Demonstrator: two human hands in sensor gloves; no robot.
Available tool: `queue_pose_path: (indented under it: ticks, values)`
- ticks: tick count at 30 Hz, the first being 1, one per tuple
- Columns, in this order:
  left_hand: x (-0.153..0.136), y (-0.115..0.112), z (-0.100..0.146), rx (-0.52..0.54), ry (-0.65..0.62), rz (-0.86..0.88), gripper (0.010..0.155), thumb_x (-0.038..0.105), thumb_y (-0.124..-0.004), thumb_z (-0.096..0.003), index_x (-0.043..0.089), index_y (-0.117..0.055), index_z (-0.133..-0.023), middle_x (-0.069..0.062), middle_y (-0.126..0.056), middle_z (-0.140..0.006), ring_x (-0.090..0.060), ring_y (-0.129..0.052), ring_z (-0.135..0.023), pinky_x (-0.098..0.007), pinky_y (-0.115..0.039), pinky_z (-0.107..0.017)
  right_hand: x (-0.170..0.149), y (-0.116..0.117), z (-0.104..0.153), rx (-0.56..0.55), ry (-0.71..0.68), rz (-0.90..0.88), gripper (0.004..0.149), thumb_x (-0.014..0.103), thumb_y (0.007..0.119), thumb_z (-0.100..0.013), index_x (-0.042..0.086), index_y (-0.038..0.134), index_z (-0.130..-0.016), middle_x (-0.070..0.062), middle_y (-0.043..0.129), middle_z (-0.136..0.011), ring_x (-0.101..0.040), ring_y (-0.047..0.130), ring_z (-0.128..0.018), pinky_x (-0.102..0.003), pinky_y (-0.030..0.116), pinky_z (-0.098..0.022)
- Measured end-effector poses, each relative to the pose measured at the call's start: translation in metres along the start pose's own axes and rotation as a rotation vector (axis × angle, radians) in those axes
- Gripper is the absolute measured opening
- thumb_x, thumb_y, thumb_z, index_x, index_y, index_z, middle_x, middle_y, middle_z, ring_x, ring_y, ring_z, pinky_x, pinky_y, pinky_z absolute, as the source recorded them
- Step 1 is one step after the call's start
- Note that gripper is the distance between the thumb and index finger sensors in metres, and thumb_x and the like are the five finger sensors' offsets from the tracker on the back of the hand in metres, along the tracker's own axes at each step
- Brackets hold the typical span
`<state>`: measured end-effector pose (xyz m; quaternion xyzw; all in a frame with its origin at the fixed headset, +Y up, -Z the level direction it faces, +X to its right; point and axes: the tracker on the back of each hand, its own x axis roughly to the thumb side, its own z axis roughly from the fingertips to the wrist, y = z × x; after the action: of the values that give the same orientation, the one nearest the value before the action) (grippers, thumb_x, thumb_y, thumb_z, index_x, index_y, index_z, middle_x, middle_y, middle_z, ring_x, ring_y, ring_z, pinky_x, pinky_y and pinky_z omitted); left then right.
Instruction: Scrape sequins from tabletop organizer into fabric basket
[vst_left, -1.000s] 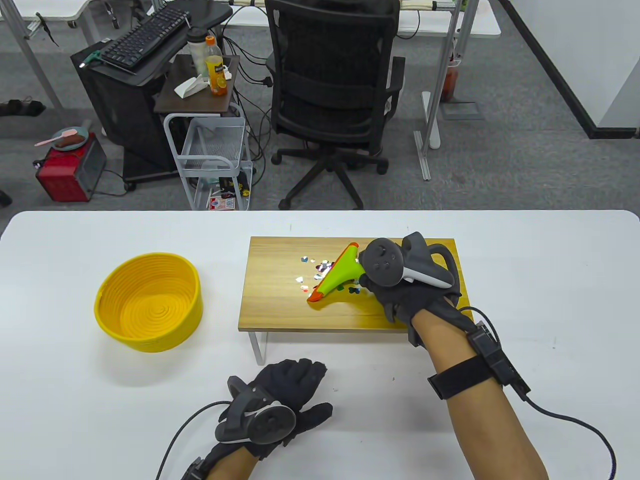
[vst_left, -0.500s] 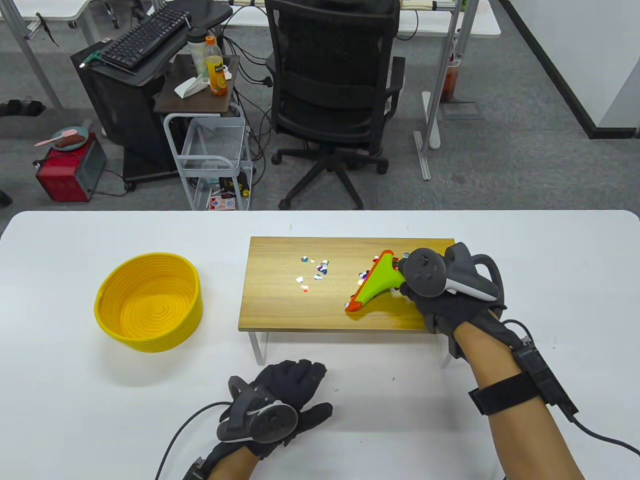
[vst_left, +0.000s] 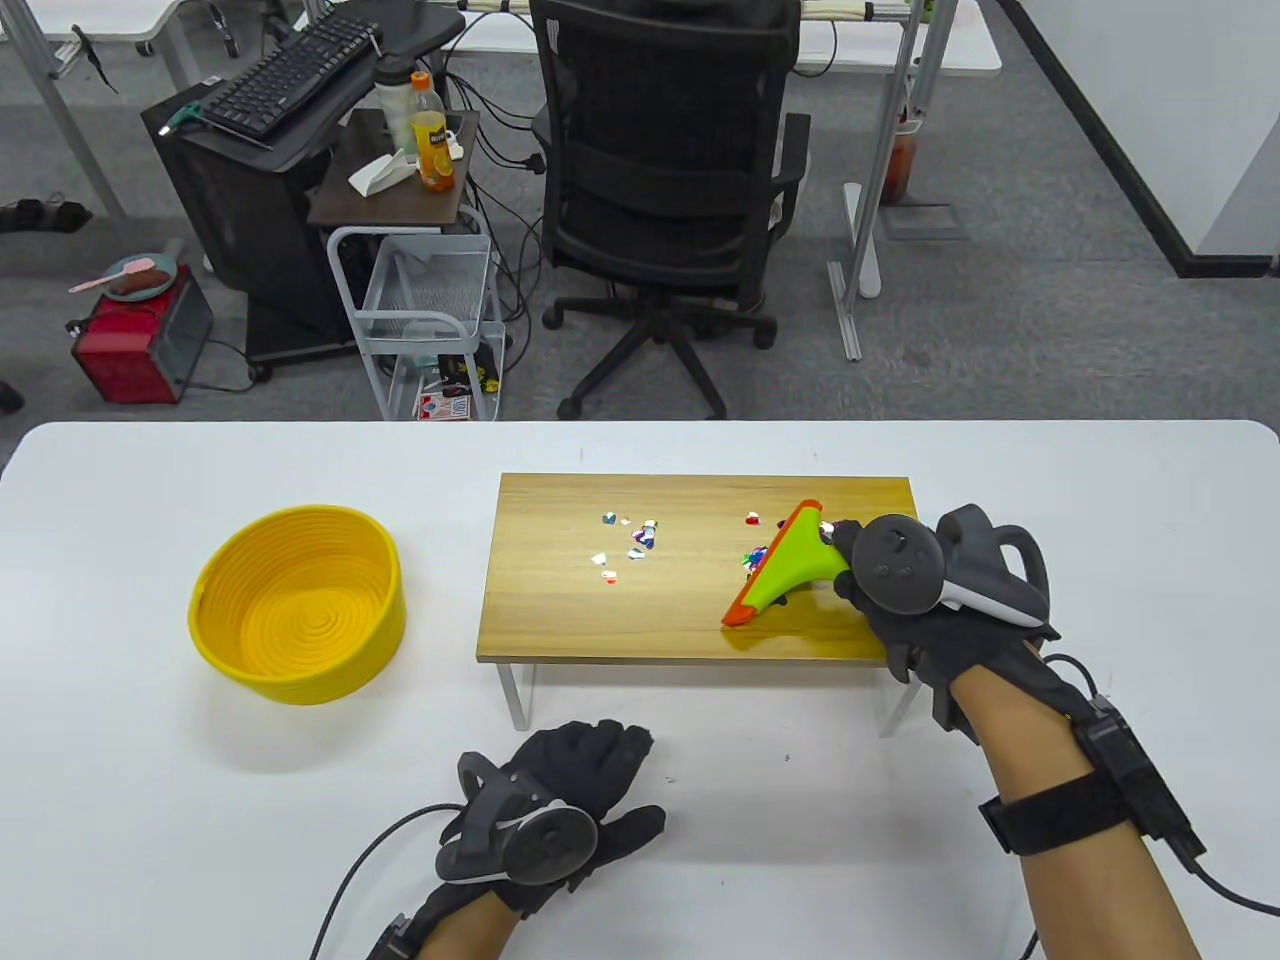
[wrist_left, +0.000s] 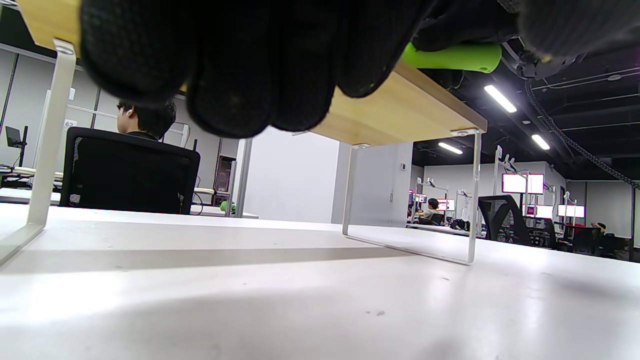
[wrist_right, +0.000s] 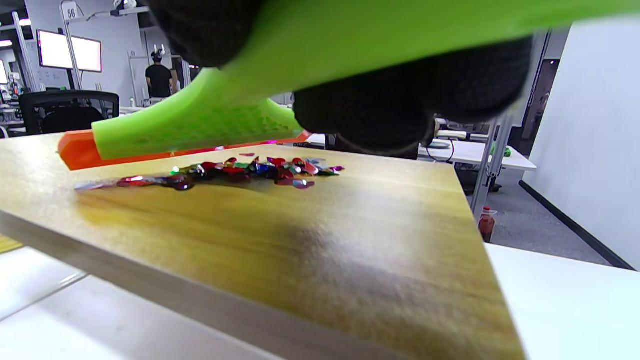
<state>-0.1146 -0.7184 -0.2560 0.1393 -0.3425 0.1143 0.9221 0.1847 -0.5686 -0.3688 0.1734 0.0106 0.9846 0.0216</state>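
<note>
Table view: right hand (vst_left: 940, 610) at right of centre, gripping handle of green scraper (vst_left: 785, 568); fingers wrapped around handle, tracker strapped across back of hand. Orange blade edge of scraper resting on wooden organizer (vst_left: 560, 620), running diagonally from upper right to lower left near right end of board. Cluster of sequins (vst_left: 757, 556) lying just beside blade on its left side; second loose scatter of sequins (vst_left: 628, 545) near middle of board, well apart from scraper. Organizer raised on white legs above white table (vst_left: 150, 780). Yellow basket (vst_left: 298, 600) standing upright at left of frame, well apart from organizer; no sequins seen inside.

Left hand (vst_left: 560, 810) at bottom centre, lying palm-down on table below organizer's front edge, fingers extended and close together, holding nothing.

Right wrist view: fingers (wrist_right: 410, 110) clamped on green scraper (wrist_right: 200, 125) along top of frame, orange blade (wrist_right: 77, 150) at left touching board. Row of red, blue and silver sequins (wrist_right: 235, 172) on organizer (wrist_right: 350, 260) directly under scraper.

Left wrist view: gloved fingers (wrist_left: 240, 65) filling upper left, together; underside of organizer (wrist_left: 400, 112) and one white leg (wrist_left: 472, 195) visible; tip of green handle (wrist_left: 452, 56) at upper right.
</note>
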Motion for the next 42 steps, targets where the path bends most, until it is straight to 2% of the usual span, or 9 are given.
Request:
queue_pose_path:
  ticks: [11,17,24,34,42]
  values:
    - [-0.001,-0.001,0.0,0.002,0.003,0.003,0.077,0.073,-0.068,-0.0394,0.017,-0.074,-0.092,-0.016,-0.09,-0.088,-0.04,-0.095,-0.066,-0.059,-0.084,-0.046,0.02,0.003,-0.022,-0.09,0.116,0.07,0.059,0.034,0.065,-0.059,0.003,0.056,-0.108,-0.022,0.083,-0.091,-0.04,0.098,-0.059,-0.049,0.087,-0.043]
    - [-0.002,-0.001,0.0,-0.001,0.006,0.002,0.077,0.073,-0.068,-0.0394,0.017,-0.074,-0.092,-0.016,-0.09,-0.088,-0.04,-0.095,-0.066,-0.059,-0.084,-0.046,0.021,0.008,-0.031,-0.078,0.206,0.053,0.058,0.033,0.065,-0.06,0.001,0.055,-0.107,-0.023,0.083,-0.091,-0.04,0.098,-0.059,-0.047,0.089,-0.041]
    - [-0.002,-0.001,0.0,-0.003,0.005,0.001,0.077,0.073,-0.068,-0.0396,0.017,-0.074,-0.092,-0.016,-0.09,-0.088,-0.04,-0.095,-0.066,-0.059,-0.084,-0.046,0.018,0.017,-0.033,-0.07,0.249,0.025,0.058,0.034,0.066,-0.06,0.001,0.057,-0.107,-0.023,0.085,-0.089,-0.04,0.1,-0.056,-0.045,0.091,-0.038]
    - [-0.003,-0.002,0.0,-0.006,0.006,0.001,0.077,0.073,-0.068,-0.0395,0.017,-0.074,-0.092,-0.016,-0.09,-0.088,-0.04,-0.095,-0.066,-0.059,-0.084,-0.046,0.027,0.013,-0.02,-0.046,0.229,0.08,0.058,0.037,0.069,-0.061,0.003,0.06,-0.106,-0.021,0.088,-0.087,-0.037,0.103,-0.05,-0.041,0.092,-0.033]
    - [-0.002,-0.002,0.0,-0.008,0.006,-0.004,0.077,0.073,-0.068,-0.0395,0.017,-0.074,-0.092,-0.015,-0.09,-0.088,-0.04,-0.095,-0.066,-0.059,-0.084,-0.046,0.037,0.015,0.007,-0.029,0.211,0.092,0.059,0.037,0.069,-0.061,0.0,0.059,-0.106,-0.022,0.088,-0.085,-0.036,0.104,-0.047,-0.04,0.092,-0.03]
